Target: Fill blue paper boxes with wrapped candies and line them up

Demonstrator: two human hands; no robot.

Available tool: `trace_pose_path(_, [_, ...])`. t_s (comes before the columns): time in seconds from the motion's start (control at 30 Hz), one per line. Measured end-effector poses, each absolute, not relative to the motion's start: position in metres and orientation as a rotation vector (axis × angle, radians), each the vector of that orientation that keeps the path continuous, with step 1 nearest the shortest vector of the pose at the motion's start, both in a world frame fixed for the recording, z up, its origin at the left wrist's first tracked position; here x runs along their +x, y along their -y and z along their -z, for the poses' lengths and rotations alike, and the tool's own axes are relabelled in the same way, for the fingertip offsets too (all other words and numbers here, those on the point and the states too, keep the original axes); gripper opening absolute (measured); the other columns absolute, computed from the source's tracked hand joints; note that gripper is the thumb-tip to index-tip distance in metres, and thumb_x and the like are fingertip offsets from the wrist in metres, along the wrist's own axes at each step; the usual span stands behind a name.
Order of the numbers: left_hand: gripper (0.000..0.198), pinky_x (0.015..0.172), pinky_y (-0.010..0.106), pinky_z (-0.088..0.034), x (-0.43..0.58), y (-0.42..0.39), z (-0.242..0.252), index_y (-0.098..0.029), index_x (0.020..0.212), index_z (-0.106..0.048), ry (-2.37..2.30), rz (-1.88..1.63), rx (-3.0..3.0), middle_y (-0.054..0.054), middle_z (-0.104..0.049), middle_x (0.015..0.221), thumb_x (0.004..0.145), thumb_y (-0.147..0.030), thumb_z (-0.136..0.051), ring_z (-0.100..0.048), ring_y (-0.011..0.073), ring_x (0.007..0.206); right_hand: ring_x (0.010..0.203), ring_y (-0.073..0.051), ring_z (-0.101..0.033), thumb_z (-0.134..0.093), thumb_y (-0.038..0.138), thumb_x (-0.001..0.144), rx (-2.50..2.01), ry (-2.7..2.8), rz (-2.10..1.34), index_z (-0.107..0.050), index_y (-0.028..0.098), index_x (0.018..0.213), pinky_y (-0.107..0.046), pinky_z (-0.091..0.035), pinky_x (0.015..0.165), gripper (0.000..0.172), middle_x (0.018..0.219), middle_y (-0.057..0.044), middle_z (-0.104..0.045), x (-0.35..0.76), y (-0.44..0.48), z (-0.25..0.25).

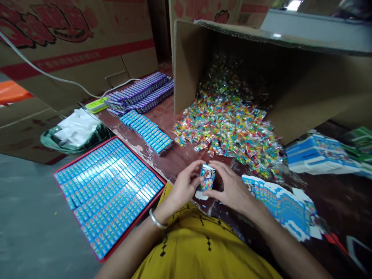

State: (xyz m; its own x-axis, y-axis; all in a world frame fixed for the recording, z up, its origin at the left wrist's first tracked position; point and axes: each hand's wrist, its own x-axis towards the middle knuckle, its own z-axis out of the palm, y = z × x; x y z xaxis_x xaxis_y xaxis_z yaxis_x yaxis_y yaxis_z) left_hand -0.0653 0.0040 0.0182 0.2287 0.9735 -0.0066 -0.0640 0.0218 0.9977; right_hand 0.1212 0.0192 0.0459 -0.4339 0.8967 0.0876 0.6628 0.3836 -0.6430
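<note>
Both of my hands hold one small blue printed box [207,179] just above the dark table edge near my lap. My left hand [183,186], with a silver bangle on its wrist, pinches the box's left side. My right hand [232,186] curls around its right side and top. A heap of small colourful wrapped candies [229,124] spills out of a big tipped cardboard carton [305,73] right behind the box. To the right of my right hand lies a fanned stack of flat unfolded blue cartons [286,207].
A red tray [95,252] filled with rows of finished blue boxes sits at the left. More blue boxes [148,131] and purple boxes [142,93] are lined up behind it. A green bin with white scraps [75,131] stands left; folded blue-white packs [319,155] lie right.
</note>
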Motion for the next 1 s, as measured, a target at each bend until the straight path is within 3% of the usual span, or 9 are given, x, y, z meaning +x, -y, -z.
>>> trace_pose_path(0.07, [0.033, 0.093, 0.032, -0.048, -0.063, -0.001, -0.019, -0.021, 0.117, -0.058, -1.024, -1.032, 1.316, 0.007, -0.064, 0.113, 0.086, -0.011, -0.055, -0.060, 0.0191, 0.103, 0.104, -0.024, -0.063, -0.057, 0.043, 0.090, -1.350, 2.123, -0.813, -0.060, 0.025, 0.111, -0.038, -0.051, 0.088, 0.028, 0.112, -0.007, -0.066, 0.122, -0.023, -0.045])
trace_pose_path(0.17, [0.021, 0.087, 0.030, -0.049, -0.062, 0.001, -0.019, -0.019, 0.106, -0.062, -1.034, -1.021, 1.317, 0.006, -0.064, 0.102, 0.086, -0.013, -0.055, -0.061, 0.0178, 0.095, 0.094, -0.020, -0.065, -0.054, 0.040, 0.092, -1.334, 2.085, -0.891, -0.063, 0.025, 0.100, -0.033, -0.053, 0.080, 0.019, 0.103, -0.004, -0.067, 0.124, -0.026, -0.047])
trace_pose_path(0.2, [0.023, 0.084, 0.029, -0.049, -0.062, 0.000, -0.019, -0.019, 0.107, -0.060, -1.026, -1.046, 1.278, 0.005, -0.064, 0.100, 0.086, -0.013, -0.056, -0.061, 0.0170, 0.092, 0.097, -0.021, -0.065, -0.061, 0.042, 0.087, -1.334, 2.119, -0.897, -0.062, 0.026, 0.106, -0.033, -0.053, 0.081, 0.024, 0.109, -0.004, -0.066, 0.124, -0.025, -0.048])
trace_pose_path(0.33, [0.047, 0.080, 0.027, -0.050, -0.063, -0.005, -0.018, -0.021, 0.127, -0.049, -1.011, -1.129, 1.133, 0.005, -0.062, 0.100, 0.083, -0.013, -0.061, -0.060, 0.0153, 0.089, 0.127, -0.031, -0.049, -0.083, 0.046, 0.061, -1.417, 2.302, -0.743, -0.039, 0.026, 0.138, -0.047, -0.048, 0.099, 0.091, 0.143, -0.010, -0.047, 0.116, -0.018, -0.049])
trace_pose_path(0.53, [0.035, 0.084, 0.028, -0.050, -0.070, -0.010, -0.018, -0.018, 0.117, -0.054, -1.014, -1.105, 1.133, 0.006, -0.064, 0.103, 0.084, -0.020, -0.063, -0.061, 0.0164, 0.093, 0.134, -0.028, -0.041, -0.076, 0.036, 0.070, -1.403, 2.365, -0.580, -0.042, 0.025, 0.135, -0.048, -0.040, 0.108, 0.074, 0.148, -0.009, -0.042, 0.107, -0.015, -0.044])
trace_pose_path(0.73, [0.040, 0.053, 0.022, -0.050, -0.099, -0.009, -0.017, -0.020, 0.101, -0.046, -1.044, -0.882, 1.043, -0.001, -0.060, 0.084, 0.075, -0.031, -0.074, -0.058, 0.0093, 0.059, 0.133, -0.029, -0.044, -0.080, 0.042, 0.066, -1.046, 2.578, -0.850, -0.025, 0.028, 0.149, -0.044, -0.043, 0.105, 0.101, 0.150, -0.010, -0.040, 0.114, -0.054, -0.052])
trace_pose_path(0.77, [0.045, 0.051, 0.022, -0.051, -0.103, -0.007, -0.016, -0.021, 0.105, -0.045, -1.049, -0.879, 0.982, -0.001, -0.060, 0.086, 0.074, -0.032, -0.074, -0.058, 0.0089, 0.056, 0.129, -0.028, -0.048, -0.077, 0.042, 0.072, -1.059, 2.556, -0.800, -0.027, 0.028, 0.148, -0.043, -0.045, 0.102, 0.093, 0.146, -0.010, -0.045, 0.113, -0.066, -0.051])
trace_pose_path(0.87, [0.054, 0.060, 0.030, -0.057, -0.113, -0.002, -0.015, -0.021, 0.115, -0.045, -1.067, -0.938, 0.820, 0.001, -0.061, 0.092, 0.071, -0.030, -0.075, -0.064, 0.0125, 0.062, 0.119, -0.026, -0.054, -0.059, 0.026, 0.089, -1.183, 2.571, -0.409, -0.054, 0.023, 0.129, -0.042, -0.045, 0.099, 0.040, 0.127, -0.010, -0.061, 0.101, -0.105, -0.041])
trace_pose_path(1.0, [0.041, 0.071, 0.028, -0.054, -0.120, 0.003, -0.012, -0.017, 0.106, -0.054, -1.149, -1.027, 0.794, 0.000, -0.062, 0.088, 0.071, -0.024, -0.073, -0.062, 0.0131, 0.072, 0.109, -0.025, -0.055, -0.052, 0.022, 0.092, -1.165, 2.818, -0.076, -0.065, 0.020, 0.107, -0.036, -0.045, 0.091, 0.019, 0.110, -0.010, -0.066, 0.077, -0.137, -0.021])
